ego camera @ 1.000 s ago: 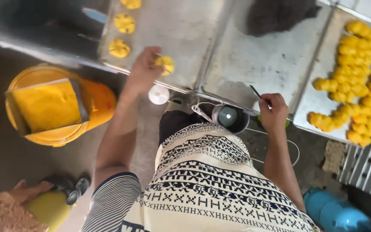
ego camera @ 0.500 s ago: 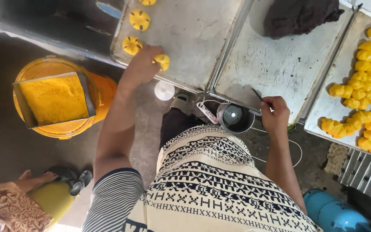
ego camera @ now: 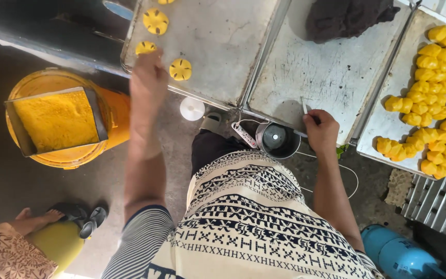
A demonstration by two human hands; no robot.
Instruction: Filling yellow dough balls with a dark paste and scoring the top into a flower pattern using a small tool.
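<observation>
My left hand (ego camera: 148, 77) is stretched out, blurred, over the near edge of the left metal tray (ego camera: 223, 46). Its fingertips reach a yellow flower-shaped dough piece (ego camera: 145, 47). A second such piece (ego camera: 180, 68) lies on the tray just to the hand's right, apart from it, and a third (ego camera: 156, 20) lies farther back. I see nothing in the left hand. My right hand (ego camera: 321, 132) is closed around a thin stick-like tool (ego camera: 304, 106) at the near edge of the middle tray (ego camera: 331, 67), beside a round metal cup (ego camera: 278, 139).
A tray (ego camera: 388, 124) on the right holds several yellow dough balls (ego camera: 434, 98). A dark cloth (ego camera: 347, 18) lies on the middle tray. On the left a yellow bucket (ego camera: 114, 111) carries a pan of yellow powder (ego camera: 58, 121). A white lid (ego camera: 192, 108), a blue cylinder (ego camera: 398, 256) and another person's sandalled foot (ego camera: 52, 217) are below.
My left hand set the yellow piece it held down on the left tray and shifted to the left of it. The right hand stayed on its tool.
</observation>
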